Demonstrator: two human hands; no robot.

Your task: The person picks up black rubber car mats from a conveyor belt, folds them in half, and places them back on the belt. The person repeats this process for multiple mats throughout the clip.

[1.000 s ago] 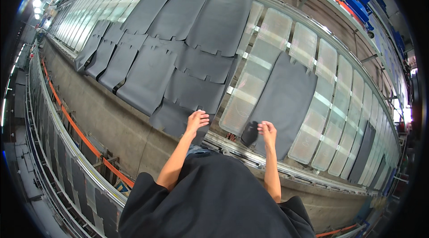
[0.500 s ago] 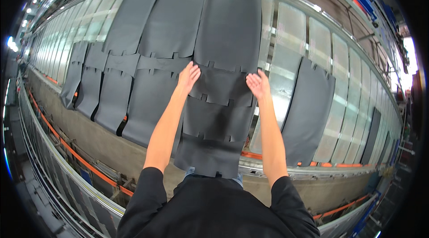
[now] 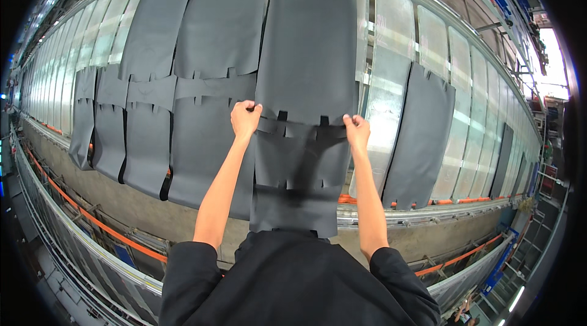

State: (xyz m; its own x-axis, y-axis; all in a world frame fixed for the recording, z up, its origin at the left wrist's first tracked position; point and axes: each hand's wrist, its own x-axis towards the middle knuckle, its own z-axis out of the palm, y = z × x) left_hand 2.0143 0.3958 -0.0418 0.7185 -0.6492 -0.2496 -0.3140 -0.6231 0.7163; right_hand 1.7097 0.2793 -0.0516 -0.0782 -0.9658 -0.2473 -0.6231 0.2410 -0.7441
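Observation:
My left hand (image 3: 246, 120) pinches the near left corner of a long dark grey notched sheet (image 3: 307, 51). At the near right corner, my right hand (image 3: 357, 133) closes thumb and fingers on the same sheet. Its near edge, with two cut-out notches, is raised a little over the sheets beneath. Its far end, also notched, lies on the metal slats. Under it, more grey sheets (image 3: 296, 164) overlap in steps toward me, and the nearest one (image 3: 293, 208) reaches my body.
Left of my arms, several similar grey sheets (image 3: 217, 26) overlap in two rows. On the right, a single grey sheet (image 3: 422, 136) rests on shiny metal slats (image 3: 391, 38). A metal rail (image 3: 104, 243) with an orange strip curves along the near left.
Both hands have gone from open above the sheets to pinching the long sheet's near corners. That sheet has slid toward me, baring slat ends beyond its far edge.

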